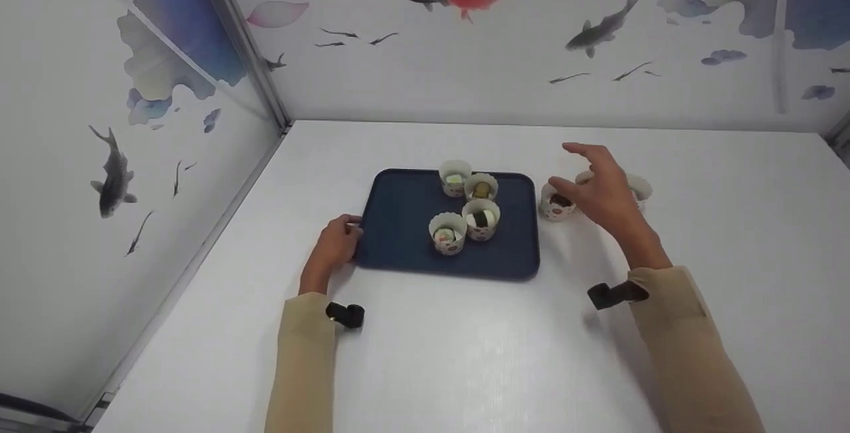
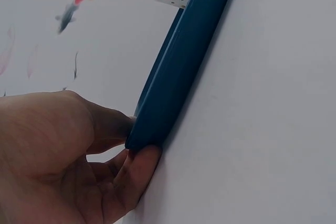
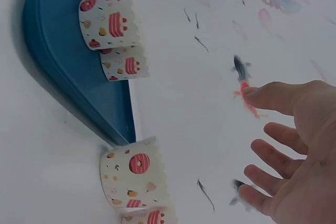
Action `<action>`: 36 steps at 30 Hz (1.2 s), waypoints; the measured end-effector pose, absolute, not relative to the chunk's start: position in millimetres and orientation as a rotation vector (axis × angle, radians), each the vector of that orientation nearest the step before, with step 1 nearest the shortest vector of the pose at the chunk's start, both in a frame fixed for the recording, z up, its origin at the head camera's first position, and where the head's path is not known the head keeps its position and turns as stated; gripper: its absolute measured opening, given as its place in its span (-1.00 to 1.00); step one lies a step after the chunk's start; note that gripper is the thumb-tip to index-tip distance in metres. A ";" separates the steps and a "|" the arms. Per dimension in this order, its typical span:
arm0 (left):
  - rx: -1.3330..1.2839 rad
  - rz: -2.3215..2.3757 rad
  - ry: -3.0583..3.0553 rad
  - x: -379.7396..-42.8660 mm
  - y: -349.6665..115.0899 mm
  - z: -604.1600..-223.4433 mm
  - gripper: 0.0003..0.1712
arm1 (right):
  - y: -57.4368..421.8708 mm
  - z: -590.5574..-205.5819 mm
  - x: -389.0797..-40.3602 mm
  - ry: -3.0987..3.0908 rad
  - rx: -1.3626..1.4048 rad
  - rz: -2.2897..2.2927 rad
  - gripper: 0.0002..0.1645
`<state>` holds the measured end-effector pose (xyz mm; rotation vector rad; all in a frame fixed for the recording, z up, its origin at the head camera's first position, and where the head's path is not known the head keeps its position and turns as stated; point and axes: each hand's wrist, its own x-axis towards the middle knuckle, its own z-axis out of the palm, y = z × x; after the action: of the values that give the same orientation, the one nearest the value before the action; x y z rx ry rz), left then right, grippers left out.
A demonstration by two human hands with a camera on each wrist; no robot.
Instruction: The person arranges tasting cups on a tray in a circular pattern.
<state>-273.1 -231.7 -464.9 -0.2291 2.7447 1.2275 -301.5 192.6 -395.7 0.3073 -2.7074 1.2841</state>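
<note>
My left hand (image 1: 337, 244) pinches the left edge of a dark blue tray (image 1: 398, 220), thumb at the rim and fingers against the underside in the left wrist view. Several printed paper baking cups stand on the tray's right half. One holds a sushi roll piece (image 1: 445, 236), another a white piece with a dark band (image 1: 481, 219). Right of the tray, my right hand (image 1: 607, 190) hovers with thumb and fingers spread and nothing between them. Just left of its thumb is a paper cup (image 1: 556, 210) with dark food inside; the hand partly hides the cups behind.
Another paper cup (image 1: 640, 188) stands to the right of my right hand. The white table (image 1: 451, 346) ends at a back wall (image 1: 505, 81) painted with fish, and a left wall (image 1: 53, 234) runs alongside it.
</note>
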 end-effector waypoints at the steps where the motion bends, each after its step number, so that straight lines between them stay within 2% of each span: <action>1: -0.223 1.227 2.745 -273.1 -230.8 -464.9 -0.53 | 197.4 -395.0 -301.5 -2.703 0.287 1.279 -0.17; 10: -0.202 1.218 2.754 -273.8 -229.0 -463.1 -0.53 | 240.5 -393.2 -307.6 -2.662 0.138 1.218 -0.05; 19: -0.225 1.215 2.718 -274.5 -231.9 -463.1 -0.51 | 262.8 -416.9 -318.9 -2.684 -0.008 1.179 -0.08; 24: -0.208 1.208 2.730 -274.8 -233.4 -463.2 -0.52 | 272.1 -428.1 -322.7 -2.746 0.012 1.226 -0.06; 30: -0.218 1.203 2.743 -273.8 -234.3 -462.5 -0.52 | 277.8 -435.7 -325.8 -2.870 0.063 1.231 0.07; 36: -0.224 1.210 2.730 -272.4 -233.6 -462.6 -0.51 | 279.1 -438.5 -327.6 -2.947 0.004 1.227 0.14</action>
<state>-272.4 -233.6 -462.6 -0.2239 2.7302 1.2103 -327.6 279.1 -438.5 0.0043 -2.9475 1.2269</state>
